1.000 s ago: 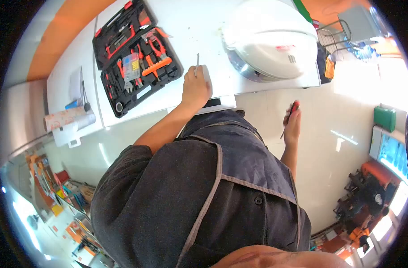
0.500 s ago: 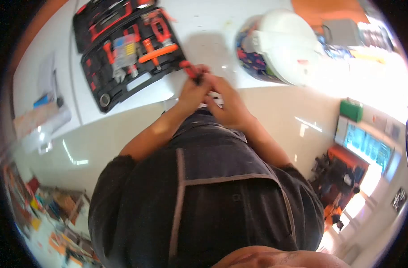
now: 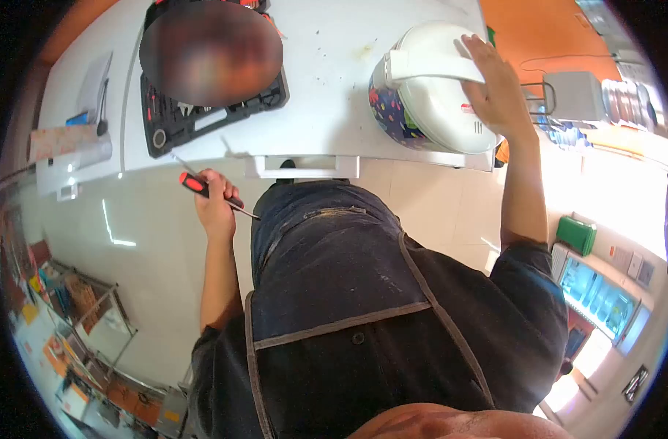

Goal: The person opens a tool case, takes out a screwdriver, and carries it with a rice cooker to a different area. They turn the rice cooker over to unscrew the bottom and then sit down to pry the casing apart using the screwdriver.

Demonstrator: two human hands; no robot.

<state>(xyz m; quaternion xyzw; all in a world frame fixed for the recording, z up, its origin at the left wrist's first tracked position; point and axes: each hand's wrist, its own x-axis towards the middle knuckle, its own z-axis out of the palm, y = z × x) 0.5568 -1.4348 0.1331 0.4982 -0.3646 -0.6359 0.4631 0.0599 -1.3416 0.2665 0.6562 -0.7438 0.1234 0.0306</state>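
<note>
My left hand (image 3: 217, 201) is closed around a red and black screwdriver (image 3: 195, 183) in front of the table edge. Its thin shaft points down to the right, toward my apron. Another slim metal shaft shows above the handle at upper left. At the right, my right hand (image 3: 497, 91) lies with fingers stretched over the white lid of a rice cooker (image 3: 440, 110), by the end of its carrying handle. The cooker has a dark, colourful patterned body and stands upright on the white table (image 3: 326, 95).
An open black tool case (image 3: 224, 124) lies at the table's left, its middle covered by a blur. Further left are papers and a dark spoon-like object (image 3: 102, 124). A grey box (image 3: 577, 95) stands right of the cooker. A white drawer-like ledge (image 3: 304, 168) juts from the table front.
Both hands were together near the table's front edge around a red-handled tool. They have parted: the left moved left and down with the screwdriver, the right went onto the rice cooker's lid.
</note>
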